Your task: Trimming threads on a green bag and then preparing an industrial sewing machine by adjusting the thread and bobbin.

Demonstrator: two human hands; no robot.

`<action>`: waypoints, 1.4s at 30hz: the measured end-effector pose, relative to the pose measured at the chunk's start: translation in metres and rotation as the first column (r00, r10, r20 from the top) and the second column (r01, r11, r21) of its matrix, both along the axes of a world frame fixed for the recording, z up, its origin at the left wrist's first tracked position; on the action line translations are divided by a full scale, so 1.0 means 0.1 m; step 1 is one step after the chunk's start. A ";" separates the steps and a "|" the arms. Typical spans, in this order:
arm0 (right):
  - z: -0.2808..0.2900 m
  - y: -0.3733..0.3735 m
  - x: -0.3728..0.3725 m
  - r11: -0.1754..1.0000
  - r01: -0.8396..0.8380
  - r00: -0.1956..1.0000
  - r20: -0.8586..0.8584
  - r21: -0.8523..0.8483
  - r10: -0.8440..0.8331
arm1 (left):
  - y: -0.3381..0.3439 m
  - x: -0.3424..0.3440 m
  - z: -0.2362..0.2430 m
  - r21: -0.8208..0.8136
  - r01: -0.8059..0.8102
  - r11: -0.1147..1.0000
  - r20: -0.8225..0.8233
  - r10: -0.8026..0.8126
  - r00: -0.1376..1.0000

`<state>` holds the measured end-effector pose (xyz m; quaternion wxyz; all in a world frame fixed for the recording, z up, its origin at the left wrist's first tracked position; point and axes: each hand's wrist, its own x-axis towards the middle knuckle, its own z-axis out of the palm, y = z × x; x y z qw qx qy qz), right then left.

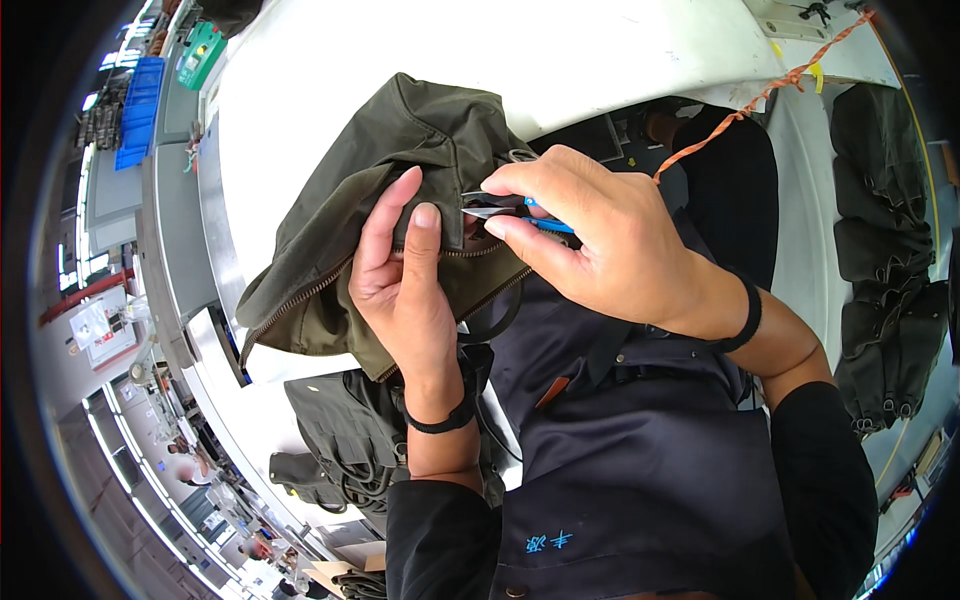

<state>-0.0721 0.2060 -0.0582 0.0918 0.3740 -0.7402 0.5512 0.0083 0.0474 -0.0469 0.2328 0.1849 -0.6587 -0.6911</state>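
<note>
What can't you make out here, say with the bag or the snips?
In the head view:
- Inside of the olive bag: mostly hidden by its cloth and the left hand.
- Part of the blue-handled snips: covered by the right hand.
- Distant people: too small and blurred.

I'm getting a bright feed. White desk [620,50] nearly blows out toward its far edge; little texture left for me there. Strip lights [101,438] glow well beyond its left edge. Left hand [405,285], right hand [610,225] look sharp; scissors [488,211] glint at the blades. Bag [345,150] keeps fold detail, shadow inside its opening. Apron [640,470] dark, faint sheen. Fisheye bends the desk's left edge; black vignette, blue fringing lower right. Far background soft.
</note>
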 end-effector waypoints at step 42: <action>0.01 0.00 -0.07 0.999 -0.006 0.994 -0.105 0.049 0.011 | 0.02 -0.01 0.05 -0.033 0.009 0.999 -0.020 -0.010 1.000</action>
